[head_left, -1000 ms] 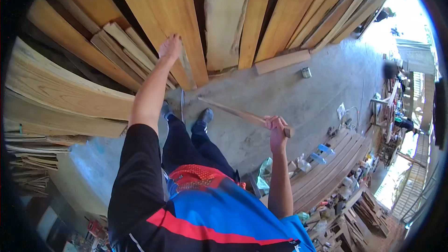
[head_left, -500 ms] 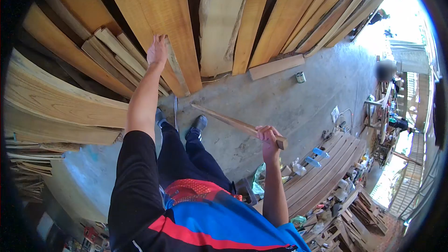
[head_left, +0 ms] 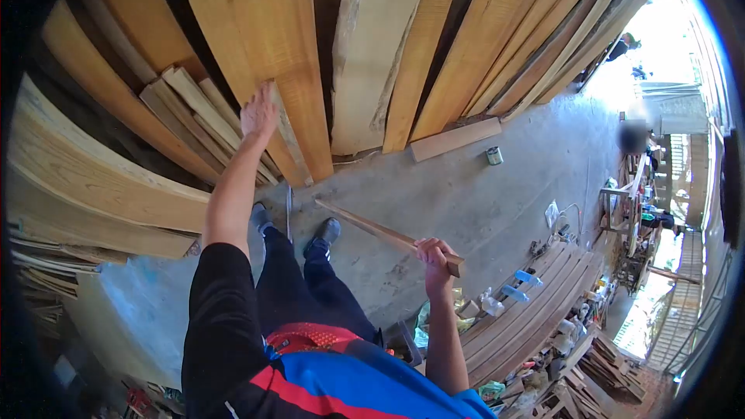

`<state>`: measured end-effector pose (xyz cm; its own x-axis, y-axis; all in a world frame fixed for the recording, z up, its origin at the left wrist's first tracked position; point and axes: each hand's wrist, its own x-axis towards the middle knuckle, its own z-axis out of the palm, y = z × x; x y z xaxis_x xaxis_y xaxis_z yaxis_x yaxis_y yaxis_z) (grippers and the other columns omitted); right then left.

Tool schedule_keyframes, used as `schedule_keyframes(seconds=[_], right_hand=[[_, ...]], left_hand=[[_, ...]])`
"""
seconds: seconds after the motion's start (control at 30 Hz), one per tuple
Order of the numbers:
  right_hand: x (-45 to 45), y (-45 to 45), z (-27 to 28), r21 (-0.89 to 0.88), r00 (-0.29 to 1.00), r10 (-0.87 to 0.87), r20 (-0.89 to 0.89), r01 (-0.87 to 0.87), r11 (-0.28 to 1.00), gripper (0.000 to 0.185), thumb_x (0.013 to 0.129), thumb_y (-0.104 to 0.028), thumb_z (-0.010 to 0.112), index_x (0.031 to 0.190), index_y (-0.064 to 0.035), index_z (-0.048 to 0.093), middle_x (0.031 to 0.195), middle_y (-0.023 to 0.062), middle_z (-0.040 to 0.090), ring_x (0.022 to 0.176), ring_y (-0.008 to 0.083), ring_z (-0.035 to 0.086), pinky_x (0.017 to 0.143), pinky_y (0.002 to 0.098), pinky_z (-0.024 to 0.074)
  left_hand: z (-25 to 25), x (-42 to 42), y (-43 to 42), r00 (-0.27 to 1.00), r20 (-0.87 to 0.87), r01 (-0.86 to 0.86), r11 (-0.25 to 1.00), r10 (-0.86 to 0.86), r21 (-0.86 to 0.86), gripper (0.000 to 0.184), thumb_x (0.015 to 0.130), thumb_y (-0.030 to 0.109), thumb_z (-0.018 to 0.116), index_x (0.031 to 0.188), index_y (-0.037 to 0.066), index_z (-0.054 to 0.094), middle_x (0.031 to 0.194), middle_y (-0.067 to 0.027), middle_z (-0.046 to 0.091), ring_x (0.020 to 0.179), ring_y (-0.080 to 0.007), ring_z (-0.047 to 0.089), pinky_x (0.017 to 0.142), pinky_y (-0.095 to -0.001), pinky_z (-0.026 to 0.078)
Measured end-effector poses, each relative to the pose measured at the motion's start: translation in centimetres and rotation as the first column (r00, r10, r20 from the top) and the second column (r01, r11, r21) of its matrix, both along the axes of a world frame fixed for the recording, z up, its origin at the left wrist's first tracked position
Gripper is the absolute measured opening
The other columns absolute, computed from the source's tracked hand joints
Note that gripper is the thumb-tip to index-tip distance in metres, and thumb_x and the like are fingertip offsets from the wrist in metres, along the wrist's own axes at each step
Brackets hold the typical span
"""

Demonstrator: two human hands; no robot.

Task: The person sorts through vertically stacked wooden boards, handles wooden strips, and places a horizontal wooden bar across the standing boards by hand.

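Observation:
My left hand (head_left: 259, 115) is at the upper end of a narrow wooden strip (head_left: 289, 133), its fingers closed around the top. The strip stands on the floor and leans against a wide yellowish board (head_left: 256, 15). In my right hand (head_left: 435, 254) is a long, slim wooden stick (head_left: 365, 223), gripped near its thicker end. Its far end slants down toward the floor, close to my shoes; whether it touches the floor I cannot tell.
Tall boards (head_left: 380, 39) lean along the wall, with shorter offcuts (head_left: 194, 112) at left. A plank (head_left: 456, 140) and a small can (head_left: 494, 155) are on the concrete floor (head_left: 535, 178). A slatted wooden surface (head_left: 520, 302) and scrap wood (head_left: 605, 365) are at right.
The view has tilted slightly upward, so everything sits lower in the picture. Both hands keep their hold, and the stick stays at about the same slant.

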<state>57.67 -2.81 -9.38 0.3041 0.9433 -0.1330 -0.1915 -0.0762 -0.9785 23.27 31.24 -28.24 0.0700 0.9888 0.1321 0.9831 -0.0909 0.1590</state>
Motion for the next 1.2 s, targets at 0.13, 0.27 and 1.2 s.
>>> schedule_keyframes(seconds=[0.13,0.27,1.2], right_hand=[[-0.6,0.2,-0.4,-0.041,0.999,-0.036,0.017,0.037,0.998,0.034,0.094,-0.023,0.060,0.068,-0.0041,0.048,0.070,0.0036,0.050,0.069,0.0159,0.049,0.078,0.0340,0.0438],[-1.0,1.2,-0.4,-0.065,0.999,0.023,-0.038,-0.026,0.998,0.033,0.093,-0.019,0.061,0.068,-0.0048,0.047,0.069,0.0019,0.050,0.067,0.0130,0.047,0.066,0.0285,0.0392],[-21.4,14.1,1.0,-0.168,0.869,0.483,0.109,-0.463,0.870,0.018,0.089,-0.005,0.066,0.080,-0.0077,0.051,0.070,0.0024,0.056,0.065,0.0119,0.054,0.062,0.0269,0.0421]], left_hand=[[2.3,-0.1,-8.9,0.988,0.134,0.086,0.996,-0.082,-0.026,0.038,0.089,0.028,0.061,0.121,0.008,0.058,0.146,-0.0119,0.045,0.115,-0.0318,0.059,0.090,-0.0453,0.053],[9.8,-2.6,-20.9,0.948,0.318,0.089,0.946,0.015,-0.312,0.025,0.084,0.031,0.069,0.099,0.011,0.068,0.138,-0.0119,0.052,0.111,-0.0319,0.062,0.090,-0.0439,0.053],[19.5,-27.7,-15.5,0.822,0.365,-0.300,0.877,0.437,-0.375,0.053,0.089,0.049,0.062,0.129,0.016,0.058,0.134,-0.0066,0.058,0.121,-0.0288,0.057,0.100,-0.0414,0.047]])
